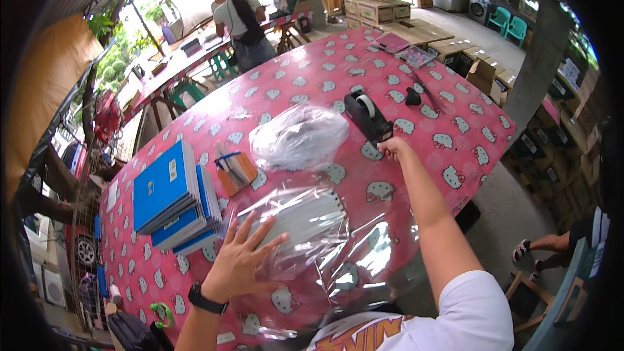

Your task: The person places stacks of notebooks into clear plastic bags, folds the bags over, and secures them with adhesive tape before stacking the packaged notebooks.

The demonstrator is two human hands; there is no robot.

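Observation:
My left hand (244,263) lies open with fingers spread, pressing on a sheet of clear plastic film (380,247). Under the film is a pale spiral-bound notebook (299,221), its coil on the right side. With fingers closed in a pinch, my right hand (392,148) is at the near, cutting end of a black tape dispenser (364,116). Whatever is between those fingers is too small to make out. A crumpled heap of clear plastic (299,136) sits between the dispenser and the notebook.
Blue-covered books (166,185) are stacked at the left, beside an orange pen holder (235,172). The pink patterned tablecloth (455,146) covers the table. Cardboard boxes (374,10) stand beyond and to the right. A person (244,26) works at another table behind.

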